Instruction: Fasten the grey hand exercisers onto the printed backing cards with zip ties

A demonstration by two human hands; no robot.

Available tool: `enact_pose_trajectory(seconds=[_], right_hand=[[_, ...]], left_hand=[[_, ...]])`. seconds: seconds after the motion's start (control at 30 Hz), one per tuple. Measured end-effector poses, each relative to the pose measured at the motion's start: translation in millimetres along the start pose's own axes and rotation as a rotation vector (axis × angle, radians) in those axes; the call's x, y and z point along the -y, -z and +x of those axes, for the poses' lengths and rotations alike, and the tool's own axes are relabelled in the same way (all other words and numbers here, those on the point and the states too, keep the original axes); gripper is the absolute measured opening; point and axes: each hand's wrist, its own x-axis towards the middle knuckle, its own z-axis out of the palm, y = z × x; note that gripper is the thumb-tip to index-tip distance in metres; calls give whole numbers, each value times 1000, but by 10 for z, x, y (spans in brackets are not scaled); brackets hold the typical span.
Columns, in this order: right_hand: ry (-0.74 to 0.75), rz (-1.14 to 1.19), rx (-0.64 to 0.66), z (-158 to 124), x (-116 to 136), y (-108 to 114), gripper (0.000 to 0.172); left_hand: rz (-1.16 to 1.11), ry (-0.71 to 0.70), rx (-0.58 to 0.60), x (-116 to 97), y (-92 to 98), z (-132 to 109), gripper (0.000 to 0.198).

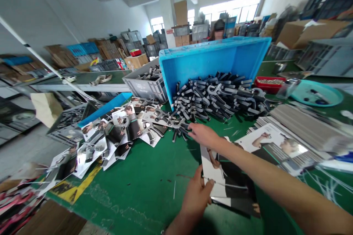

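Printed cards (217, 180) are held over the green table by my left hand (197, 191), its thumb pressed on their near left edge beside a thin white tie. My right hand (202, 134) reaches across above the cards, its fingertips at a few black-and-grey handled tools (179, 126). Whether those fingers grip a tool is too small to tell. Behind it, a large heap of the same tools (215, 95) spills from a tipped blue crate (204, 57). To the left lie several cards with tools on them (124, 125).
Stacked cards (286, 147) and loose white ties (325, 187) lie at the right, near a red tray (268, 82) and a turquoise tray (331, 93). A grey crate (146, 86) stands left of the blue one. A person (218, 31) is behind it.
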Motion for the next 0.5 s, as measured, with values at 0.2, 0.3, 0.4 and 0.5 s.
enact_pose_trajectory(seconds=[0.2, 0.3, 0.4, 0.5], right_hand=[[-93, 42, 114, 545, 245, -191, 28], [-104, 168, 154, 362, -61, 178, 18], [-102, 393, 180, -187, -340, 522, 26], [-138, 1203, 161, -906, -425, 563, 24]], left_hand=[[292, -37, 65, 5, 175, -139, 76], [228, -60, 8, 43, 523, -76, 70], [191, -266, -232, -29, 821, 122, 57], [246, -557, -303, -236, 882, 378, 60]])
